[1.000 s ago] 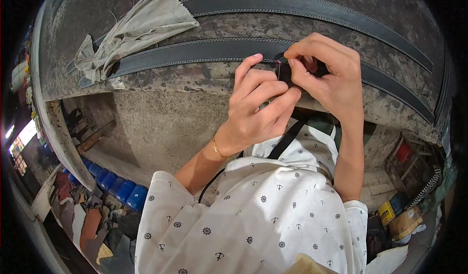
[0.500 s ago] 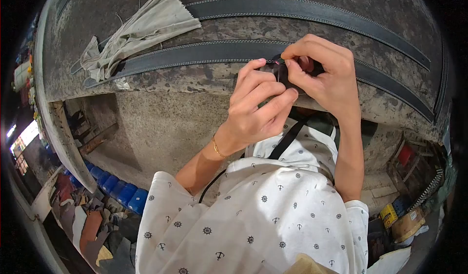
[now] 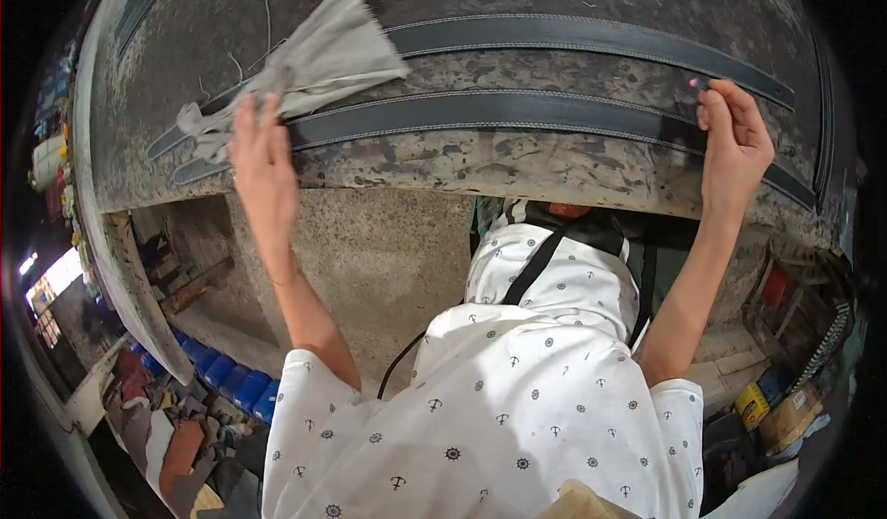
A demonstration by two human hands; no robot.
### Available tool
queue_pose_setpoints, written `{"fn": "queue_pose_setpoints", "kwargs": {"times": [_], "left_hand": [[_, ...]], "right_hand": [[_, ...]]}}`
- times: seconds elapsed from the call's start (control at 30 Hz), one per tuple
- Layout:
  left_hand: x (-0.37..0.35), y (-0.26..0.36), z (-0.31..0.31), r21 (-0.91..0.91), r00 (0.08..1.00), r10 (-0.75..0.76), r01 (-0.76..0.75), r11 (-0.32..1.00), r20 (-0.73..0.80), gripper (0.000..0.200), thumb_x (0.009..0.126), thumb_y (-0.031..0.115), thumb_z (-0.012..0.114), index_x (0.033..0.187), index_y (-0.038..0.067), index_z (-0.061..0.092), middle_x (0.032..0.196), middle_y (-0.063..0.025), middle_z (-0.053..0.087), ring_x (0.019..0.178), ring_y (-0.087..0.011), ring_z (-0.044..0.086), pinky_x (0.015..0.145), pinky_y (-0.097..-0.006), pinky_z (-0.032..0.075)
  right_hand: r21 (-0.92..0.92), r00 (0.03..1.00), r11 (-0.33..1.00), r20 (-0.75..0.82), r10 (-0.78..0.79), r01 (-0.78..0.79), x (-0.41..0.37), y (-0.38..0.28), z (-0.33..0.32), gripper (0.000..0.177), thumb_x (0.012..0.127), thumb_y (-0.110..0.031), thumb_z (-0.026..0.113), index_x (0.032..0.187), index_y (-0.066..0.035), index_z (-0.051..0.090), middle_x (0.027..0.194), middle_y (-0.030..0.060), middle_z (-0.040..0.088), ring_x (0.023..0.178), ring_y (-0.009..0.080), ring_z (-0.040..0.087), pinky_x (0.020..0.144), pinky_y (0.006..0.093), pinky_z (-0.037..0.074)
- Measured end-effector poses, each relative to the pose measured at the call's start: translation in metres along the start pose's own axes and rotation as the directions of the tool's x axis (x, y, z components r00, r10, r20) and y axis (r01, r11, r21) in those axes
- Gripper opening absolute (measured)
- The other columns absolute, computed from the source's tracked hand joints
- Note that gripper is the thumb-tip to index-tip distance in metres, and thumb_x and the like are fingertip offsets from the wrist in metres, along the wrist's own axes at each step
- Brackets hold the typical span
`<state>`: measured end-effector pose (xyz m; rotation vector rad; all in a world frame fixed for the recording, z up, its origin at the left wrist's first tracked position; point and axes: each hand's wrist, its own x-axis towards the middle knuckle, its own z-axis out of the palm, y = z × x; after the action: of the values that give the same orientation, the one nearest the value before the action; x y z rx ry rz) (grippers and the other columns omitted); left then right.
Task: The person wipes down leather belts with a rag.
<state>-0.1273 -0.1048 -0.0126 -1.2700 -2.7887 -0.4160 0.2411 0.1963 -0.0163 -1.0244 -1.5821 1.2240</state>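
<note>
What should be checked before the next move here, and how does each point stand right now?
1. Small pink-tipped item held in the right hand's fingertips: ok.
2. Left hand gripping the grey cloth: cannot tell, fingers blurred.
3. Near strap lying along the bench: ok.
4. Near strap free of cloth: not ok, cloth overlaps it towards the left end.
5. Hands apart from each other: ok.

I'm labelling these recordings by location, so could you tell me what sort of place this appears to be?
Probably a leatherworking or belt-making workshop: dark straps with pale edge stitching lie on a stained worktop, and flat scraps in several colours are heaped nearby.
</note>
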Motion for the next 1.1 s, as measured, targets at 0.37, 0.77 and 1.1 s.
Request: {"fn": "queue_pose_setpoints", "kwargs": {"times": [0.37, 0.77, 1.1], "left_hand": [[-0.057, 0.223, 0.036, -0.444, 0.772, 0.612, -0.494, 0.748, 0.172, 0.073, 0.091, 0.041, 0.067, 0.152, 0.007, 0.042, 0.163, -0.0142, 0.03, 0.152, -0.0281, 0.028, 0.122, -0.0526, 0.022], [0.032, 0.024, -0.034, 0.283, 0.86, 0.337, -0.238, 0.929, -0.382, 0.016, 0.088, 0.009, 0.069, 0.101, 0.001, 0.071, 0.111, -0.016, 0.066, 0.111, -0.033, 0.06, 0.103, -0.0488, 0.041], [0.006, 0.159, 0.022, -0.256, 0.805, 0.576, -0.592, 0.765, -0.14, 0.024, 0.085, 0.017, 0.076, 0.106, 0.005, 0.075, 0.104, -0.0094, 0.069, 0.099, -0.0279, 0.062, 0.083, -0.0394, 0.048]], "right_hand": [[0.796, 0.993, 0.605, -0.092, 0.072, 0.029, 0.006, 0.027, -0.036, 0.018, 0.101, -0.005, 0.057, 0.114, 0.005, 0.063, 0.097, 0.0095, 0.063, 0.084, 0.0143, 0.052, 0.077, 0.0308, 0.045], [0.804, 0.981, 0.592, -0.152, 0.117, 0.054, 0.002, 0.023, -0.024, 0.015, 0.099, -0.005, 0.063, 0.111, 0.003, 0.068, 0.092, 0.008, 0.066, 0.078, 0.0125, 0.057, 0.074, 0.0295, 0.049], [0.559, 0.971, 0.807, -0.226, -0.071, 0.189, -0.013, 0.005, -0.025, 0.013, 0.096, 0.0, 0.065, 0.108, 0.003, 0.07, 0.09, 0.0068, 0.068, 0.076, 0.0105, 0.06, 0.071, 0.0277, 0.05]]}}
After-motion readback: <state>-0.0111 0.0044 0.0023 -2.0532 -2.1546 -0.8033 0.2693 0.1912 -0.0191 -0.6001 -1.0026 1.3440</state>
